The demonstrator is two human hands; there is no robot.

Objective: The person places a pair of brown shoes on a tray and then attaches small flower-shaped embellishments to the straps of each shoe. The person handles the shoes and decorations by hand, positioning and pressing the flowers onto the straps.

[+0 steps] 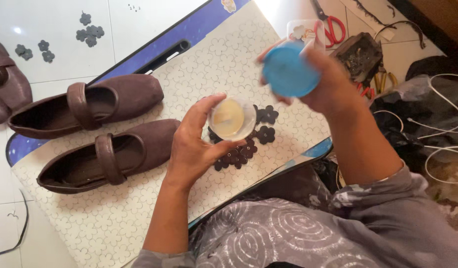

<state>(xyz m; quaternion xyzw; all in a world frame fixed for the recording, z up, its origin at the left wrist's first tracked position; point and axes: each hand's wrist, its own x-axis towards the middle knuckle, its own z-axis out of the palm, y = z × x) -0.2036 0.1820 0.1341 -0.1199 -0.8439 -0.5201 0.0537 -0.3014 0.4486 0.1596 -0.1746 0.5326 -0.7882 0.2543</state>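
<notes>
I see my left hand (191,144) wrapped around a small round clear plastic tub of pale yellow paste (232,118), the fingers (201,111) curled and pressed on its smooth wall, thumb at the near side; the tub is held open-mouthed just above the board. My right hand (324,79) is raised higher and to the right, its fingers pinching a round, flat blue plastic lid (288,73), which is blurred. Under both lies a cream-coloured board embossed with a flower pattern (114,218), its edge trimmed in blue. Directly below the tub sits a cluster of small dark flower-shaped cutouts (249,141), matte and flat, touching one another. At the left of the board rest two brown suede-like strap shoes (102,131), side by side, toes pointing right, each with a smooth leathery strap across the opening. Beyond the lid, red-handled scissors (331,25) lie on the white tiled floor (50,25).
</notes>
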